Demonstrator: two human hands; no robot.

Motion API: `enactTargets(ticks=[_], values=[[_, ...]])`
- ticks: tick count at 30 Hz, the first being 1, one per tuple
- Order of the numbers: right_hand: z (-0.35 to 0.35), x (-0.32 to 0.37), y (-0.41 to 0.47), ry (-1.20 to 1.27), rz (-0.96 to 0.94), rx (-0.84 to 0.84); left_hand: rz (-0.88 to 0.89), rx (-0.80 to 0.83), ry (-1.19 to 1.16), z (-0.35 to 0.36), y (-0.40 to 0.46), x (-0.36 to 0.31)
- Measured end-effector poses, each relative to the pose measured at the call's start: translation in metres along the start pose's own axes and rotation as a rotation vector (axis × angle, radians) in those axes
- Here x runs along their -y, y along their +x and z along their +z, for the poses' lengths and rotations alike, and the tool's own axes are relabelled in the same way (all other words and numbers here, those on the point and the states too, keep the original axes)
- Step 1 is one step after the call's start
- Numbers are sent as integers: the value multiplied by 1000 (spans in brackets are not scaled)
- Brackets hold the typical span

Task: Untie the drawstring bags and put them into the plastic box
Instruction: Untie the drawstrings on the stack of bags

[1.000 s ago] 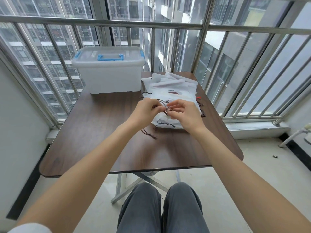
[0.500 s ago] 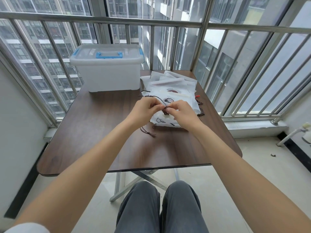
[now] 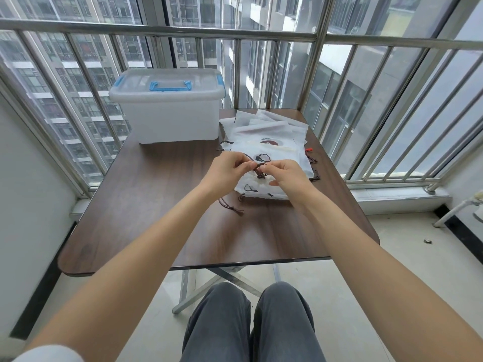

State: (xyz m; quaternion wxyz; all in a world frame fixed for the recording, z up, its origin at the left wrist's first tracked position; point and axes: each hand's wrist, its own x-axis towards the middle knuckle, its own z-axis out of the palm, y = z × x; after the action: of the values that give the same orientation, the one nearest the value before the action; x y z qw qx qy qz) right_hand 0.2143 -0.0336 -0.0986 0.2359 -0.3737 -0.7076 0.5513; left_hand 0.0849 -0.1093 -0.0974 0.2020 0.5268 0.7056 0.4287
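Change: little, both hands staying at knot | left hand and right hand pinching brown drawstring above top bag | risk: pulling wrong strand, tightening knot

Operator: both forearms bare from wrist up. White short sleeve edge visible on left upper arm, well short of the table. Left hand and right hand bare. Dark grey trousers cover both knees, below the table's near edge.
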Motion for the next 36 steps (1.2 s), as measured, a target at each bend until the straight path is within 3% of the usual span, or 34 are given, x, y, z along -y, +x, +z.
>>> enactTargets(ticks=[16, 27, 36], values=[[-2, -4, 0, 125, -6, -19, -14, -47, -37, 5, 2, 3], [-4, -3, -4, 100, -18, 27, -17, -31, -33, 4, 2, 5], [1, -2, -6, 77, -42, -31, -43, -19, -8, 5, 6, 6]])
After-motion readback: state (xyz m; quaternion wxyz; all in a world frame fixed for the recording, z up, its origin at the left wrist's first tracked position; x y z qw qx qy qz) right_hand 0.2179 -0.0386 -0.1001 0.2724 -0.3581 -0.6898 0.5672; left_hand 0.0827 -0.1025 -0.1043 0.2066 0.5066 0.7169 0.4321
